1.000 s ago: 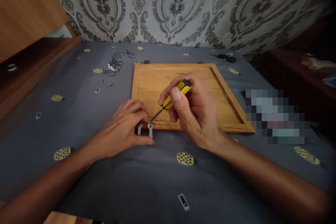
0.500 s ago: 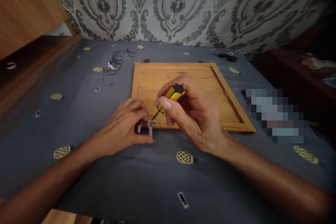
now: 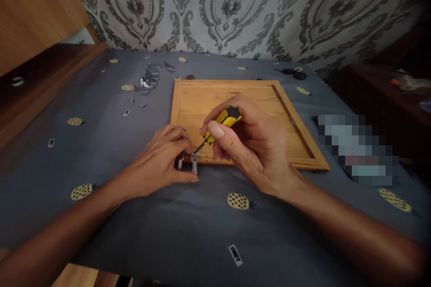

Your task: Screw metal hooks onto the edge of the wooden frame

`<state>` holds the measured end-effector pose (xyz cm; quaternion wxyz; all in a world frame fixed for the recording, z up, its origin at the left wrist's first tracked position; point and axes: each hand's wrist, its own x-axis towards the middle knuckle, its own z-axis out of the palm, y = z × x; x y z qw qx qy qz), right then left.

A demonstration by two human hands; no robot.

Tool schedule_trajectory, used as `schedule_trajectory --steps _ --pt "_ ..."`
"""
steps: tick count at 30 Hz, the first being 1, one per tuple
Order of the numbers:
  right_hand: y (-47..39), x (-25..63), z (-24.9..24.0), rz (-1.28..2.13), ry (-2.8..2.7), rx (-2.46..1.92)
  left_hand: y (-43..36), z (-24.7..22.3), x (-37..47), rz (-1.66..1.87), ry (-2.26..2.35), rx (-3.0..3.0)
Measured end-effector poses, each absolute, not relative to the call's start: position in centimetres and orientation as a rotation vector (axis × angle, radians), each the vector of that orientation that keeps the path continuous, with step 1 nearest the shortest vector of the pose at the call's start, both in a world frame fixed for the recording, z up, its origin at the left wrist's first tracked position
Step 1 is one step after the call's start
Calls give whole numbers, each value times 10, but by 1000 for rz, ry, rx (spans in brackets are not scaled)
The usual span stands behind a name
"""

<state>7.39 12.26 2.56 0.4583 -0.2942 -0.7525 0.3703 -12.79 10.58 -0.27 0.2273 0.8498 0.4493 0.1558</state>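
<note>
A yellow-and-black screwdriver is gripped in my right hand, its shaft slanting down to the left. Its tip meets a small metal latch on the near edge of a framed wooden panel. My left hand is curled around this hardware, thumb at the latch's lower end and fingers resting at the panel's near left corner. Between thumb and fingers a second metal piece partly shows. The screw under the tip is too small to make out.
Several metal latches with wire loops lie at the back left, near a small screw. A black-handled tool rests at the back right. On the right is a pixelated object. A patterned blue cloth covers the surface.
The whole view has shifted slightly. My right hand has turned a little with the screwdriver, whose tip stays at the latch. My left hand keeps its place at the panel's edge.
</note>
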Motion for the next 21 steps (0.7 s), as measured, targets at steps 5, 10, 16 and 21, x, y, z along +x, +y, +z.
schedule_trajectory --steps 5,10,16,21 --pt "123 73 25 909 -1834 -704 106 -3 -129 458 1212 2351" --pt "126 75 23 948 -1841 -692 105 -4 -129 475 1215 2353" --pt "126 77 25 1019 -1854 -667 106 -3 -129 466 1209 2342" --pt "124 78 30 1084 -1907 -634 105 -3 -128 484 1199 2346"
